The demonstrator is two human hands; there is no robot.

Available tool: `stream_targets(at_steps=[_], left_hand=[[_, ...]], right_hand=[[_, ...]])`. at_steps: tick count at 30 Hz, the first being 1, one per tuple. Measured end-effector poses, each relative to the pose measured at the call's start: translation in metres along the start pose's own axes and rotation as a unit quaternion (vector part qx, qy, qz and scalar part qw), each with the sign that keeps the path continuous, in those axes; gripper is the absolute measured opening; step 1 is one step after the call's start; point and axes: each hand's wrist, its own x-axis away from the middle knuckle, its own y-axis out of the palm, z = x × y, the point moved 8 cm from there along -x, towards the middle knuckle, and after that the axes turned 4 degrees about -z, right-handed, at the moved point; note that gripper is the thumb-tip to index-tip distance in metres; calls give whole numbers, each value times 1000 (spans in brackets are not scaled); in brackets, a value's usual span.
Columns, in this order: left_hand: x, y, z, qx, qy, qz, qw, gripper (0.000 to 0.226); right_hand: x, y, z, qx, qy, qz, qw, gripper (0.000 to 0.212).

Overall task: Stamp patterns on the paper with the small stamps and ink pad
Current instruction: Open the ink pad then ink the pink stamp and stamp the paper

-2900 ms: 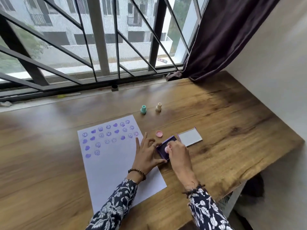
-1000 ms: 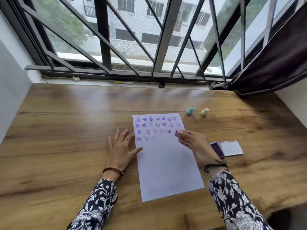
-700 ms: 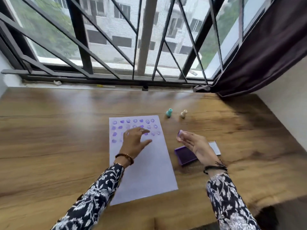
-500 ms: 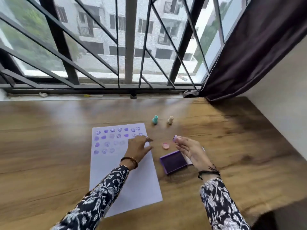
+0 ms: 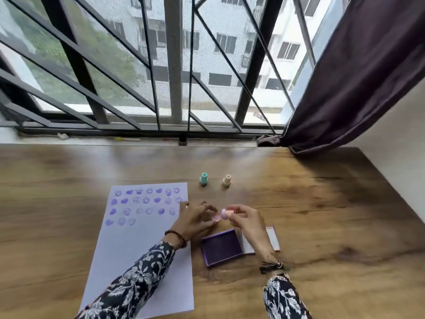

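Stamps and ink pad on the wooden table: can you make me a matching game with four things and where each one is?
Things:
1. small teal stamp
2. small pink stamp
3. round pink cap
4. purple square ink pad

Places:
A. in the grip of the right hand
B. lying open on the table, near the wrists
C. standing beside the cream stamp, beyond the white paper sheet
D. at the fingertips of the left hand

Pairs: 1-C, 2-A, 3-D, 4-B
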Motion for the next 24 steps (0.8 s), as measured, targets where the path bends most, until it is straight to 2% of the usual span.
stream_targets(at_steps=[3,6,8,12,16,21,24], left_hand=[[4,-5,5,120,0,7,993,26],[11,-11,6,229,-24,17,973,24],[15,-15,0,307,-48,29,950,26],[23,-19,-7,450,-74,39,889,28],[33,-32,-8,495,-71,62,863,24],[44,-58,-6,507,-54,79,857,20],[48,-75,-3,495,-28,84,864,18]], right_hand=[[-1,-3,-20,97,-65,13,993,27],[3,1,-35,125,-110,7,986,15],[6,4,-45,119,-131,-1,984,12],[15,9,-63,88,-157,-8,984,18],[23,17,-76,60,-179,-19,982,27],[34,30,-89,6,-171,-19,985,27],[39,37,-99,-46,-167,-22,985,19]])
